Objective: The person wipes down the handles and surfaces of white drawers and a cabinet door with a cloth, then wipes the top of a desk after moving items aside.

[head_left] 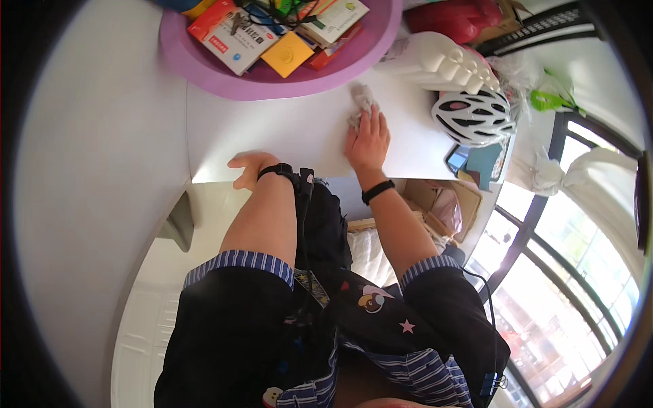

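A crumpled whitish cloth (364, 98) lies on the white tabletop (286, 129), under and ahead of my right fingertips. My right hand (369, 143) holds it down against the surface, the fingers stretched forward close together. At the table's front edge is my left hand (253, 167), its fingers apart and nothing in them. A black strap with a small device (306, 181) sits on my left wrist, and a dark band (378, 192) is round the right one.
A purple basin (272, 88) with boxes and cables stands at the far side. To the right are a white bike helmet (474, 117), a pale bumpy container (442, 62) and a phone (458, 158). Below the edge, an open cardboard box (469, 211) sits near the window.
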